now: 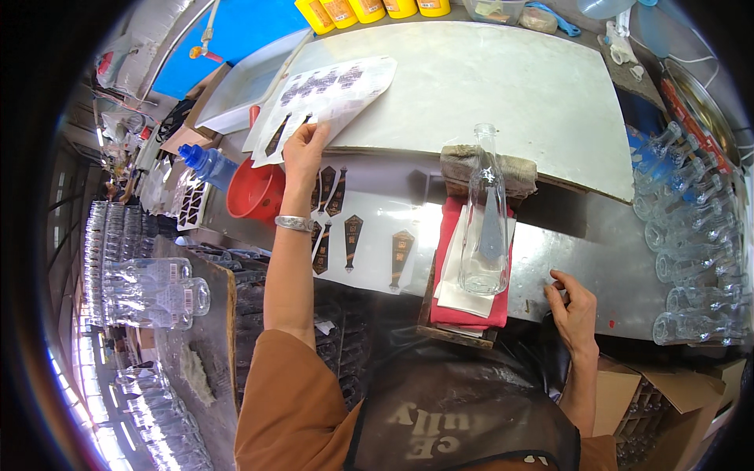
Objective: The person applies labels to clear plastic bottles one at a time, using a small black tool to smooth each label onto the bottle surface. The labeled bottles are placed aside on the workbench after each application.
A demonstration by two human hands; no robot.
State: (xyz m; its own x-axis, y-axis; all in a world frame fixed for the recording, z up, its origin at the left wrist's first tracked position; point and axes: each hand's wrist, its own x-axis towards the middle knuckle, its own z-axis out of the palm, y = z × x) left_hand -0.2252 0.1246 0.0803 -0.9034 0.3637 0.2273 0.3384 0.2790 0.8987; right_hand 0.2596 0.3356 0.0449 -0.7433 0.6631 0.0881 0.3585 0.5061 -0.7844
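Observation:
My left hand (305, 149), a metal bracelet on its wrist, pinches the near edge of a decal sheet (338, 102), whose right side curls up off the white board. Dark, pointed decals (353, 235) lie in front on a pale sheet on the metal worktop. A clear glass bottle (485, 228) rests on a red cloth (503, 302) and folded white cloth, its neck against a rolled grey towel (518, 174). To the right of the bottle, my right hand (573, 310) hovers at the worktop's front edge, fingers loosely bent and apart, holding nothing visible.
Several clear bottles (699, 251) lie stacked at the right; more bottles (157, 294) lie at the left. A red bucket (255, 192) and blue-capped plastic bottle (208, 165) stand left. Yellow containers (369, 9) line the back. An open cardboard box (660, 400) holds bottles at lower right.

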